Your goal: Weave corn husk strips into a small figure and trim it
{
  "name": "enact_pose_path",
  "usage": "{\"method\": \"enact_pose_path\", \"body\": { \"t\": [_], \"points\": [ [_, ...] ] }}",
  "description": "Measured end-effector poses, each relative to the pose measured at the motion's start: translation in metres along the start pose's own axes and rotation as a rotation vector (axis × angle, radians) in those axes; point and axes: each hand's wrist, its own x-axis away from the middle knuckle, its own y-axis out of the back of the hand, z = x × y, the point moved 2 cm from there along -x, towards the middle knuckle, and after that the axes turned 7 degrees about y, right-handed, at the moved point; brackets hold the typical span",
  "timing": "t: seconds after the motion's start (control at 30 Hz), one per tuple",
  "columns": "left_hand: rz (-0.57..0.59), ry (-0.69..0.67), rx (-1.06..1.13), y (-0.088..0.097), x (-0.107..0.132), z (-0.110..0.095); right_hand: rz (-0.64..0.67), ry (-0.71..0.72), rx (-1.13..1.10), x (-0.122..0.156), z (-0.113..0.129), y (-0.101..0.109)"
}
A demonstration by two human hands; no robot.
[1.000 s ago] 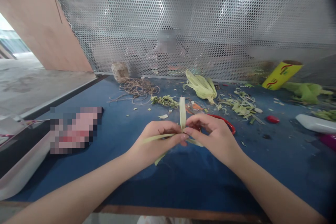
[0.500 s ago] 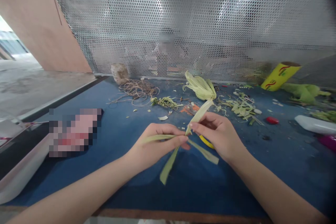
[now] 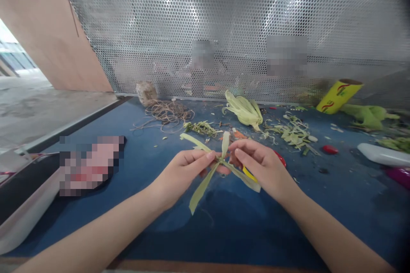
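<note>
Pale green corn husk strips cross at a small knot-like centre, their ends pointing several ways. My left hand pinches them near the crossing, thumb on top. One strip stands up between the hands; another reaches toward the lower right. Close to the crossing on its right side is my right hand, its fingers loosely curled and the thumb apart from the index tip. No grip on a strip shows there, though some fingertips are hidden. A yellow and red handle-like object lies partly behind my right hand.
On the blue table lie a husk bundle, tangled twine, plant scraps, a yellow tube and a white object. A perforated metal screen rises behind. A blurred pinkish item sits left.
My right hand has let go of the upper strip, which now stands upright by itself. The left hand's strip now points up and left behind it. The view has tilted slightly.
</note>
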Motion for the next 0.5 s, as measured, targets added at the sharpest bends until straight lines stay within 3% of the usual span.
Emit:
{"method": "enact_pose_path", "body": {
  "t": [0.1,0.27,0.4,0.5],
  "points": [
    [-0.017,-0.063,-0.021,-0.002,-0.001,0.001,0.084,-0.016,0.031,0.002,-0.002,-0.008],
    [-0.008,-0.098,0.057,-0.009,-0.004,0.002,0.02,0.028,0.013,0.003,-0.005,-0.018],
    [-0.009,-0.084,-0.002,-0.011,-0.002,-0.001,0.017,0.05,-0.002,0.003,-0.005,-0.02],
    [0.028,-0.048,-0.088,-0.011,0.0,-0.003,0.036,-0.009,-0.05,0.004,-0.01,-0.02]
  ]
}}
